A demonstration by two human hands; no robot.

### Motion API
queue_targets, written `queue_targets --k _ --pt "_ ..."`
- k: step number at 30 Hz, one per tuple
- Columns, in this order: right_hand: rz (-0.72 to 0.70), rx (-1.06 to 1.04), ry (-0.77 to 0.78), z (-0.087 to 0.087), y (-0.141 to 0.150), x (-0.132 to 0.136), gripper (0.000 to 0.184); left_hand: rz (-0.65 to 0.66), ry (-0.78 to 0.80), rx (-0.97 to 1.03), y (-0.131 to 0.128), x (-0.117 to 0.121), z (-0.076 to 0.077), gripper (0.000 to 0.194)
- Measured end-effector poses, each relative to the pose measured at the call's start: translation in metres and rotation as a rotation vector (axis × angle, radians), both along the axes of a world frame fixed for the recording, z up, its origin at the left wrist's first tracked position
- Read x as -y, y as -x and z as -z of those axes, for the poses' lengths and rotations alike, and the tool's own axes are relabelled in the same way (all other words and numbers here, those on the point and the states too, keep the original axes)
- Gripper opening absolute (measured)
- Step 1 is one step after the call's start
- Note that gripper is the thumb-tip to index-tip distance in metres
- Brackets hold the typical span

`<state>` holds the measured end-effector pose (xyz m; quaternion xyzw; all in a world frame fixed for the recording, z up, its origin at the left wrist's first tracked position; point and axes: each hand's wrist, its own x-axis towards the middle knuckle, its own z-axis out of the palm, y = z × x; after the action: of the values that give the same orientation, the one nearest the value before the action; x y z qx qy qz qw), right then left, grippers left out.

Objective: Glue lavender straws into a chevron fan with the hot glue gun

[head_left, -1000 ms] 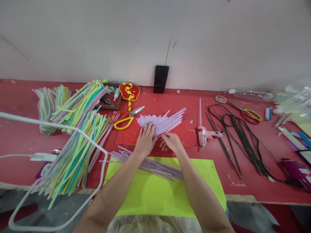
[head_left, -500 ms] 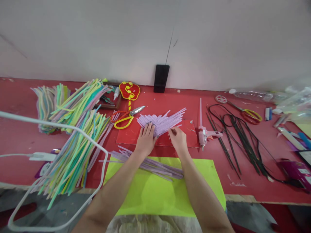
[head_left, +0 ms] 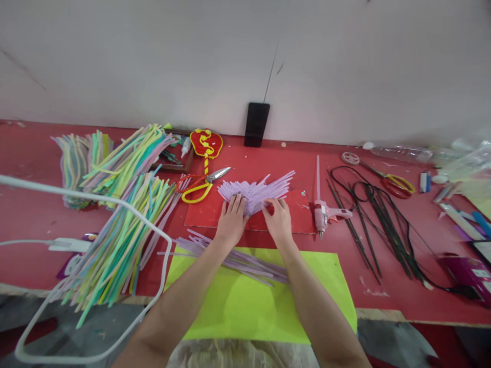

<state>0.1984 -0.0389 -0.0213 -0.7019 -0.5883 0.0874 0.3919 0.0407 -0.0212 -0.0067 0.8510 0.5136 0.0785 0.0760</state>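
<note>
A herringbone piece of lilac pipe cleaners (head_left: 270,190) lies on a red board (head_left: 203,217), its loose ends fanning to the right. My left hand (head_left: 231,220) rests flat on its left half, fingers stretched forward. At the lower right edge of the piece, my right hand (head_left: 279,217) is closed in a pinch on a pipe cleaner; its fingertips partly hide the held part. Loose lilac pipe cleaners (head_left: 245,266) lie under my forearms, across a lime-green sheet (head_left: 245,312). Scissors with yellow and red handles (head_left: 199,188) sit left of the piece.
Bundles of coloured pipe cleaners (head_left: 115,245) cover the left, behind a white frame tube (head_left: 167,260). A pink glue gun (head_left: 322,217), dark stems (head_left: 387,225) and a second pair of scissors (head_left: 399,185) lie right. A phone (head_left: 257,124) leans on the wall.
My right hand has moved slightly left along the lower edge of the lilac piece, closer to my left hand. My left hand stays flat in place.
</note>
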Motion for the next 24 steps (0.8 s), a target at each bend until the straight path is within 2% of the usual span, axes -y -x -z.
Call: queue_targets --k 19,24 --pt "-0.01 0.019 -0.029 0.004 -0.002 -0.001 0.018 0.054 -0.01 0.019 0.006 -0.002 -0.001 0.051" --pt "-0.021 0.014 -0.02 0.004 -0.003 -0.001 0.017 0.128 0.087 0.132 0.018 -0.01 -0.002 0.059"
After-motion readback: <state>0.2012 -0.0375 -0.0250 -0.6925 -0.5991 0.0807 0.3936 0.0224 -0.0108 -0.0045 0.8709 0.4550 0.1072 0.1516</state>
